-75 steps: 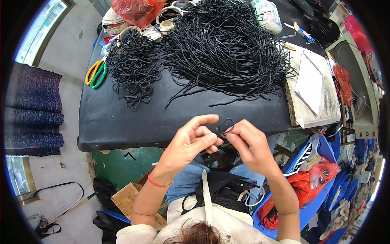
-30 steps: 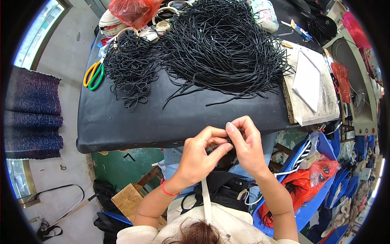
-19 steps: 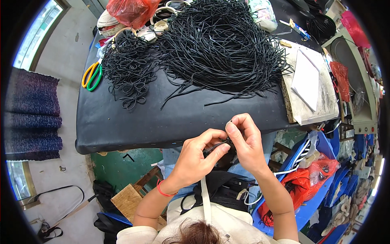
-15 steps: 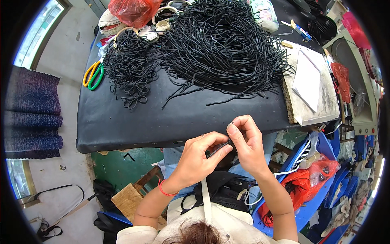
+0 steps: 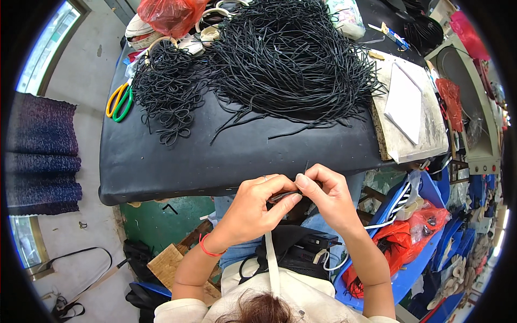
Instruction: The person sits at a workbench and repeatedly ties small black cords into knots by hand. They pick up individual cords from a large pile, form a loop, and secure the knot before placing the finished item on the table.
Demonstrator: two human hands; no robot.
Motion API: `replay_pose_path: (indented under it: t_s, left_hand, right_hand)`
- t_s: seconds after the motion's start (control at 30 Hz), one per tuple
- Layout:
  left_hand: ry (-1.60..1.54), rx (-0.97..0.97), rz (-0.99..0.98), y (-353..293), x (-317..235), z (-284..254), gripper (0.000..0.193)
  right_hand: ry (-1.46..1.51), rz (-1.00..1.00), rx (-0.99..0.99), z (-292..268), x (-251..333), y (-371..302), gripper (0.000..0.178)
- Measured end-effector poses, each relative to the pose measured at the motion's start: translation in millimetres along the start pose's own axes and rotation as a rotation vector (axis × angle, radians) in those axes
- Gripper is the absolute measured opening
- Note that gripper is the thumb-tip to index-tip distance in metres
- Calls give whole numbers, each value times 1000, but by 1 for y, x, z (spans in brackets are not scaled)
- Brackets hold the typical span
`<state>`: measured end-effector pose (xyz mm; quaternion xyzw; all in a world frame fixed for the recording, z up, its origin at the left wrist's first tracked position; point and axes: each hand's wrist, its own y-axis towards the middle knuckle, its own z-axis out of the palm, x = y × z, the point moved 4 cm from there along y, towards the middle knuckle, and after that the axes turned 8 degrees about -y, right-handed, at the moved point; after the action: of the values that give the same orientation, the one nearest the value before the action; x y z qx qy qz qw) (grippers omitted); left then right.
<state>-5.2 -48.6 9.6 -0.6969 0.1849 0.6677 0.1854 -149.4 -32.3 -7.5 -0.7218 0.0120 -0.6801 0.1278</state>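
Just off the table's near edge, my two hands are close together with a thin black cord [image 5: 282,197] between them. My left hand [image 5: 250,209] pinches the cord between thumb and fingers. My right hand [image 5: 329,195] also has thumb and fingers closed on it, and a thin dark end sticks up above the right thumb. The fingers hide most of the cord. Beyond the hands, a large pile of straight black cords [image 5: 291,70] covers the back of the table. Left of it lies a smaller heap of looped black cords [image 5: 168,89].
Scissors with yellow and green handles [image 5: 131,96] lie at the left of the black table [image 5: 215,167]. White paper [image 5: 404,107] rests on a worn board [image 5: 386,142] at right. Below right, a blue bin [image 5: 431,226] holds a red plastic bag [image 5: 409,237]. A wooden stool [image 5: 166,264] stands below left.
Both hands have shifted slightly left and down. The right fingers are drawn in more, and a thin dark end now rises higher above the right thumb.
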Motion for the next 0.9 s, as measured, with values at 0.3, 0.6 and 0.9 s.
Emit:
replay_pose_path:
  t_s: [0.3, 0.6, 0.9]
  left_hand:
    - [-337, -253, -70, -6, 10, 17, 7]
    - [-169, -434, 70, -1, 32, 17, 14]
    - [-349, -351, 28, 0, 35, 14, 16]
  right_hand:
    - [-127, -149, -245, -2, 10, 2, 26]
    - [87, -19, -296, -7, -2, 18, 22]
    - [82, 13, -154, -6, 5, 3, 15]
